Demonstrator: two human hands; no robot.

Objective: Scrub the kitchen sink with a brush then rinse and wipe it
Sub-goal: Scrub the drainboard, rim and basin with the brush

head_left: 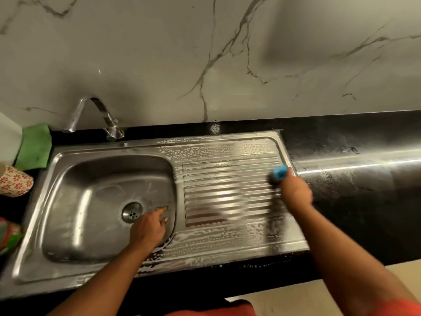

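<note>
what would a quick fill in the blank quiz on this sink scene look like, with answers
1. The right hand grips a brush whose handle is ____.
2. The left hand reaches into the basin, beside the round metal ____.
3. The folded cloth left of the tap is ____.
Missing words: blue; drain; green.

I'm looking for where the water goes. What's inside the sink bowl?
The sink bowl holds a metal drain, soapy streaks and the left hand reaching in. The hand covers the bowl under it, and the drain holes are too dark to see into.
</note>
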